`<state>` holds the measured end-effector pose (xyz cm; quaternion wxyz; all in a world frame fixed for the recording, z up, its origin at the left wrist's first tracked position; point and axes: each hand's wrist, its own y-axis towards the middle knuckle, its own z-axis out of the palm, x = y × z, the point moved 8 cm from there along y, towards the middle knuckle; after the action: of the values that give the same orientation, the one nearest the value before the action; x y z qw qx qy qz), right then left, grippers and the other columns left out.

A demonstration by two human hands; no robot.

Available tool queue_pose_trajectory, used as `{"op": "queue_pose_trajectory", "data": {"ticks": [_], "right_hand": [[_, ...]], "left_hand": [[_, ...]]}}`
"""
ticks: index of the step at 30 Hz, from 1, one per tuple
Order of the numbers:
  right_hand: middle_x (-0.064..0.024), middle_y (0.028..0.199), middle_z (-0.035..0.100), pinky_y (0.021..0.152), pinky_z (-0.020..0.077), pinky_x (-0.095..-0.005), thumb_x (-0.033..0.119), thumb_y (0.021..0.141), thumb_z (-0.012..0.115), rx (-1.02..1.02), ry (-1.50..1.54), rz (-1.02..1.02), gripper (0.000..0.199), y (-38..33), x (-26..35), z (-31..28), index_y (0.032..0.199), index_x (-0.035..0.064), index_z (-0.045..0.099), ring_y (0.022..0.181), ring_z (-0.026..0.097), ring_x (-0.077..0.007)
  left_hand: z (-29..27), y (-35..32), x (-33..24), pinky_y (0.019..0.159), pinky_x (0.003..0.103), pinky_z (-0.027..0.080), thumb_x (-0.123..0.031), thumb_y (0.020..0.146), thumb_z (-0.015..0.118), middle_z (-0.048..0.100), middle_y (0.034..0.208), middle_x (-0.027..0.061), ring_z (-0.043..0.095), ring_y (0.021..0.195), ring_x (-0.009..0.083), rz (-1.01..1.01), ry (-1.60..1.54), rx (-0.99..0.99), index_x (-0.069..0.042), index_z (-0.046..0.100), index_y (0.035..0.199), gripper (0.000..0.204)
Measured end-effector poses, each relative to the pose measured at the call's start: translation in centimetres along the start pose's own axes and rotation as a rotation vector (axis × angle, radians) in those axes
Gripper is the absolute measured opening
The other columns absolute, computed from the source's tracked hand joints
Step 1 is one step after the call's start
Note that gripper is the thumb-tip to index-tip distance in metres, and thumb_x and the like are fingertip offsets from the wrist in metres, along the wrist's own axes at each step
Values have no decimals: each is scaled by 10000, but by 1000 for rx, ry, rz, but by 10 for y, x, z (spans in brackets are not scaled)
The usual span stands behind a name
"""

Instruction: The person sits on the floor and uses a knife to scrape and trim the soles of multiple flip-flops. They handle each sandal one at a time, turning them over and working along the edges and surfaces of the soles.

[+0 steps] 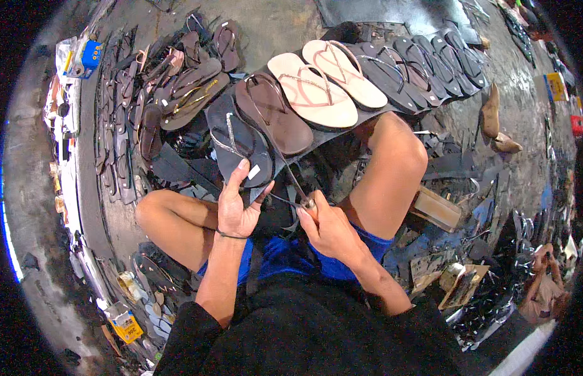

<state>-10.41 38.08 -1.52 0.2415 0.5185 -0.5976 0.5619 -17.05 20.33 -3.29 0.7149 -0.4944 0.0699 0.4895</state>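
Note:
My left hand (237, 210) grips the heel end of a dark flip-flop (238, 141) with a glittery strap and a small white label, its thumb on top of the sole. My right hand (332, 229) is closed around the handle of a knife (296, 183), whose long narrow blade points up beside the flip-flop's right edge. A thin dark strip runs between the two hands at the heel. Just beyond lie a brown flip-flop (285, 128) and a pair of pale pink flip-flops (326, 103) with glittery straps, laid in a row across a dark board.
Several dark flip-flops (423, 69) continue the row to the right. Piled sandals (185, 94) and stacked soles (119, 119) lie at the left. Two wooden shoe lasts (490, 116) rest at the right, above a brown block (437, 210). Another person (545, 288) shows at the lower right.

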Motion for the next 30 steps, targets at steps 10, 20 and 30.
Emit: {"op": "queue_pose_trajectory", "data": {"ticks": [10, 20, 30], "right_hand": [[-305, 886, 674, 766, 533, -526, 196, 932, 609, -39, -141, 62, 257, 74, -18, 12, 942, -60, 603, 882, 661, -484], [-201, 1233, 592, 951, 449, -414, 140, 834, 633, 61, -409, -221, 549, 143, 4, 30, 1364, 49, 520, 1107, 556, -308], [-56, 725, 562, 516, 463, -316, 466, 989, 513, -113, 282, -43, 464, 229, 13, 85, 1077, 13, 563, 587, 558, -154]], "left_hand": [[-7, -4, 25, 737, 342, 656, -206, 972, 644, 716, 1094, 37, 719, 934, 179, -98, -130, 43, -118, 647, 1157, 205], [-13, -4, 28, 722, 333, 660, -205, 979, 635, 724, 1097, 40, 724, 919, 179, -151, -270, 14, -119, 651, 1177, 216], [-49, -95, -11, 722, 439, 646, -145, 952, 623, 695, 1149, 128, 723, 923, 269, -33, -100, 148, -38, 550, 1292, 364]]}}
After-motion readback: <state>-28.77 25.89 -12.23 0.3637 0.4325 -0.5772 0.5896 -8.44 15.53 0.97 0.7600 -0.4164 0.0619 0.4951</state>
